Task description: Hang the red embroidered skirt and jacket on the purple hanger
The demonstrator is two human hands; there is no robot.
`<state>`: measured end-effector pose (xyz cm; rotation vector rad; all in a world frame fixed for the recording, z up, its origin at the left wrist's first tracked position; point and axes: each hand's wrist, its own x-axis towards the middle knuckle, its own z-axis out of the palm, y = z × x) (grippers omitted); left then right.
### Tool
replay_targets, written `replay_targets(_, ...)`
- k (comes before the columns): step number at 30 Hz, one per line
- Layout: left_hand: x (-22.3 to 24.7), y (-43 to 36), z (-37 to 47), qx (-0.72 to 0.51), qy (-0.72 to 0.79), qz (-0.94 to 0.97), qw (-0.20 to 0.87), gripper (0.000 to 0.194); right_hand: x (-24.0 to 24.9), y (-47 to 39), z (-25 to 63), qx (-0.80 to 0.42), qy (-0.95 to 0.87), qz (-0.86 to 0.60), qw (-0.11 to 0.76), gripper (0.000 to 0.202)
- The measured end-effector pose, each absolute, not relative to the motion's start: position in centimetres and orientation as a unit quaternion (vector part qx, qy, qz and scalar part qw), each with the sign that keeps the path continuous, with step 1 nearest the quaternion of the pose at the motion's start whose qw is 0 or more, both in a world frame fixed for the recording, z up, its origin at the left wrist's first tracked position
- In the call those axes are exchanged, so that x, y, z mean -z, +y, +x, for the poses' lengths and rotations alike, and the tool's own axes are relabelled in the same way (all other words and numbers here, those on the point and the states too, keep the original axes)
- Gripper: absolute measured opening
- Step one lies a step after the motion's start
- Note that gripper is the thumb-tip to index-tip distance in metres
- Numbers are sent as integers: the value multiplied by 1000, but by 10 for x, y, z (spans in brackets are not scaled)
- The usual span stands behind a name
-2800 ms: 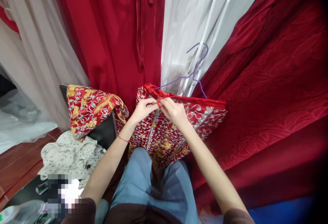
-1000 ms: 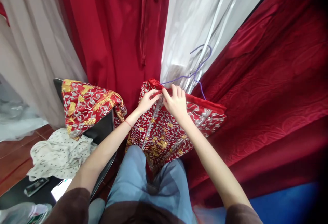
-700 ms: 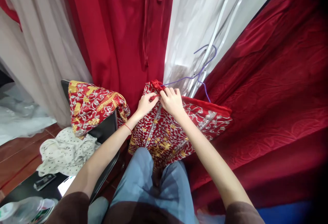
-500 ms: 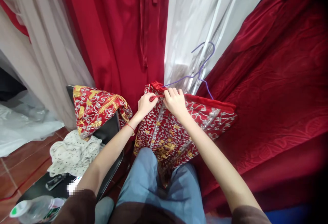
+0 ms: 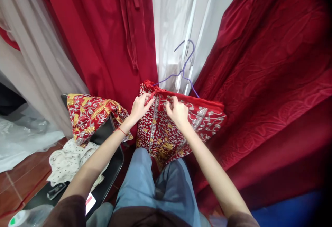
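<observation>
A red garment with gold and silver embroidery (image 5: 178, 130) hangs on a purple wire hanger (image 5: 181, 73) and drapes down over my knees. My left hand (image 5: 138, 106) pinches the red fastening at the garment's neck, by its centre seam. My right hand (image 5: 177, 111) is closed on the cloth just right of that seam, slightly below the red collar edge. Both hands sit a few centimetres apart.
A second embroidered red piece (image 5: 90, 114) lies over a black chair (image 5: 110, 151) at my left, with a spotted white cloth (image 5: 68, 159) beside it. Red dresses (image 5: 259, 81) and white garment covers (image 5: 176, 23) hang close around. A phone (image 5: 55, 191) and a plastic bottle (image 5: 23, 216) lie at lower left.
My hands have drawn slightly apart on the collar; the right one has slid down off the red edge. The view has shifted, so everything sits a little further left.
</observation>
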<state>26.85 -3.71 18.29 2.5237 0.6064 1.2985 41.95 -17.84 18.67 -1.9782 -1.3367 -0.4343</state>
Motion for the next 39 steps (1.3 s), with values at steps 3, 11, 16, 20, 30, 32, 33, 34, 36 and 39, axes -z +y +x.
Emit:
replay_targets(3,-184,-43,274,-442,200,868,104,16,-187,-170,418,9,-540,-731,418,31)
replay_targets(11,-181,-46,258,-398,185,873,214,30,-187,-129,405,-342,-441,-582,592,21)
replay_targets(16,-181,-53,255,-411,177,867,219,34,-179,-124,402,-366,-443,-454,681,38)
replay_targets(20,-183,-58,257,-429,165,859,227,38,-174,-128,408,-294,-493,-446,687,35)
replay_targets(30,-192,-73,250,-398,125,873,254,40,-179,-133,394,-328,-483,-464,666,45)
replay_targets(32,-192,-79,247,-378,111,883,255,39,-179,-137,393,-314,-512,-452,659,46)
replay_targets(33,-191,-80,247,-373,106,886,256,38,-179,-139,393,-307,-522,-455,653,44)
replay_targets(34,-190,-81,246,-375,106,885,256,38,-180,-142,394,-293,-531,-468,643,40)
replay_targets(36,-186,-77,245,-405,134,868,254,38,-183,-149,397,-234,-549,-527,605,28)
replay_targets(39,-178,-64,248,-467,217,814,269,40,-194,-165,407,-95,-576,-654,481,21)
